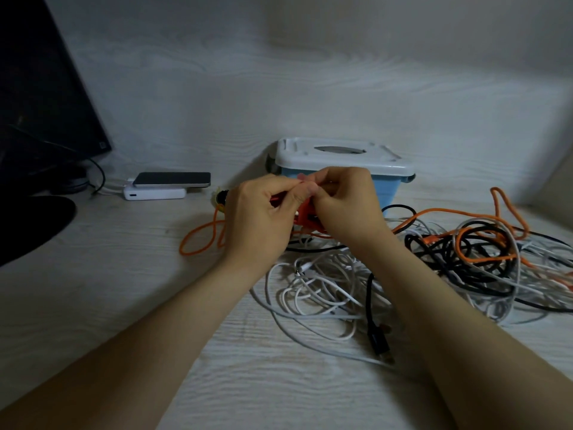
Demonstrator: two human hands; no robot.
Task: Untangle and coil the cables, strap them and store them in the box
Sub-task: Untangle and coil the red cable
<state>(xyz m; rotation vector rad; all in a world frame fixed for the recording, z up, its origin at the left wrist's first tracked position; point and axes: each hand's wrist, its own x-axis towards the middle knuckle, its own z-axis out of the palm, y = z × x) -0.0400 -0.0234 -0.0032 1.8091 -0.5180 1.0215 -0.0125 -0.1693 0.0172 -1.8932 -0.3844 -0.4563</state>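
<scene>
Far left: dark monitor (pixel 40 88). To its right, a phone (pixel 172 179) lies atop a white power bank (pixel 155 193) on the desk (pixel 124 274).

Lying on pale table (pixel 124 305): tangled white, black and orange cables (pixel 434 265). Standing behind them: lidded blue box (pixel 389 193). Resting far left: white power bank (pixel 155 193), near dark monitor base (pixel 34 225).
</scene>
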